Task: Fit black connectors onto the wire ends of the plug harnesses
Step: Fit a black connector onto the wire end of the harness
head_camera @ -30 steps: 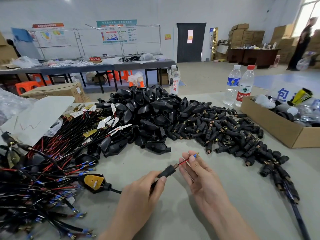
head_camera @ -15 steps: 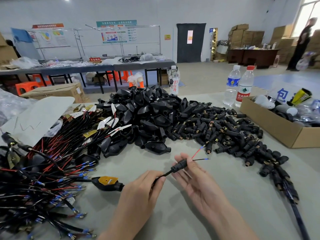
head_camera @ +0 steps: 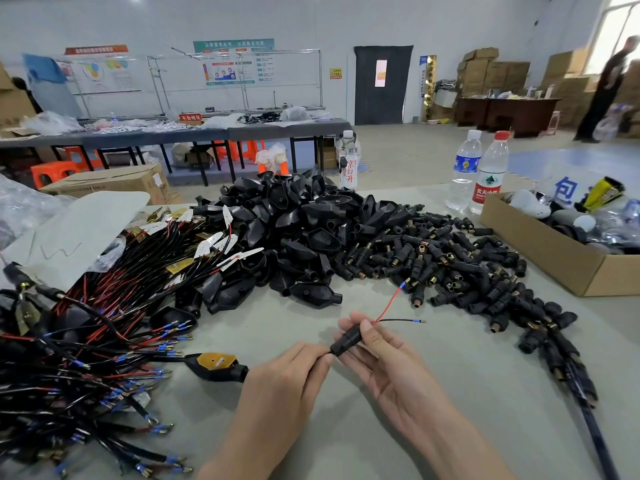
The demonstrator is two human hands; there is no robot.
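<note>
A plug harness lies across the table in front of me, its black plug half with a brass plate (head_camera: pixel 215 365) at the left. My left hand (head_camera: pixel 284 386) pinches the harness cable just behind a black connector (head_camera: pixel 347 339). My right hand (head_camera: pixel 388 362) holds that connector between thumb and fingers, palm up. A red wire (head_camera: pixel 390 303) and a black wire (head_camera: pixel 401 320) stick out of the connector's far end, both with blue-sleeved tips. A heap of loose black connectors (head_camera: pixel 450 265) lies behind my right hand.
A tangle of harnesses (head_camera: pixel 86 341) fills the left of the table. Black plug shells (head_camera: pixel 298 230) are piled at the middle back. An open cardboard box (head_camera: pixel 540 251) stands at the right, two water bottles (head_camera: pixel 478 174) behind it. A person stands far right by stacked cartons.
The connector has slid further down the cable toward my left hand. The red and black wires now stick out longer and spread apart. The plug half has shifted right.
</note>
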